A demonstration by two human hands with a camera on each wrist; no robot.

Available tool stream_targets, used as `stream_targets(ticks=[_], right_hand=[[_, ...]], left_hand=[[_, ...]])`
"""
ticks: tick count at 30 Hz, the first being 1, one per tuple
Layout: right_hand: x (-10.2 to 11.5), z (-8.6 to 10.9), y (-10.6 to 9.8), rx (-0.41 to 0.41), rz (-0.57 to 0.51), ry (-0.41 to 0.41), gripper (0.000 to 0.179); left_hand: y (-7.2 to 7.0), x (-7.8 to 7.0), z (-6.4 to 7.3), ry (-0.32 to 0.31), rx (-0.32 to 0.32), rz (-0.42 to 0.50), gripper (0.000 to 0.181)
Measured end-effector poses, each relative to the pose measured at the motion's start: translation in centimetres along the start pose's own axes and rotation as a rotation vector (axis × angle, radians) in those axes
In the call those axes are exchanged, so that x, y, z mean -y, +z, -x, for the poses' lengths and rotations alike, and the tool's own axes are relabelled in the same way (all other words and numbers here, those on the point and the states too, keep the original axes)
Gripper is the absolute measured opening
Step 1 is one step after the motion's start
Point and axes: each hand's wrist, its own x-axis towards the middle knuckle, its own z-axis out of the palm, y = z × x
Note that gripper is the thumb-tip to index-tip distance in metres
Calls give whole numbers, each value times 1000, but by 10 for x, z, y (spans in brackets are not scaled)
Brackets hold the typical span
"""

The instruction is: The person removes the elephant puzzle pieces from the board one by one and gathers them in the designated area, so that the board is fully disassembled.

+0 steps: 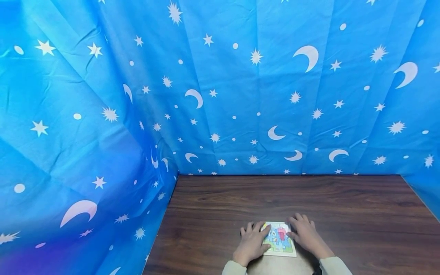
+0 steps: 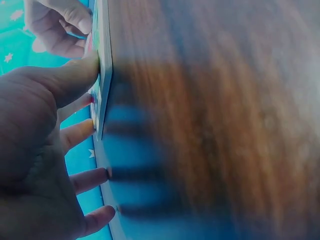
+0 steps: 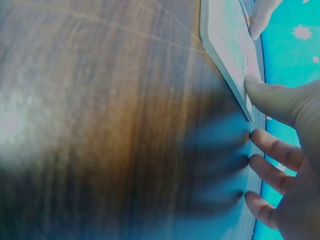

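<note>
A small square jigsaw puzzle (image 1: pixel 280 244) with a pale border and a colourful cartoon picture lies flat on the table. My left hand (image 1: pixel 252 242) is spread over its left side. In the left wrist view that thumb (image 2: pixel 80 80) presses on the board (image 2: pixel 104 65), two fingers touch its face, and the others reach down to the tabletop. On the far right corner rests my right hand (image 1: pixel 307 235); its thumb (image 3: pixel 272 97) touches the puzzle face while several fingertips stand on the table beyond the edge. Neither hand is curled round the board. Fingers cover parts of the picture.
The dark wood-grain table (image 1: pixel 361 214) extends around the puzzle. Blue cloth (image 1: pixel 240 95) printed with white stars and moons hangs along the back and left sides. Pale sleeves (image 1: pixel 335 266) cover both forearms.
</note>
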Motion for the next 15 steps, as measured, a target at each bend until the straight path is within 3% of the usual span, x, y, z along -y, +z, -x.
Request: stream_targets(ticks=[6,15], right_hand=[[-2,3,4,-43,-16,-30,28],[-6,0,5,-79,83,-145,25]], left_hand=[[2,-1,0,-3,0,-36,61],[1,-2,-3,-13,38,-57,57]])
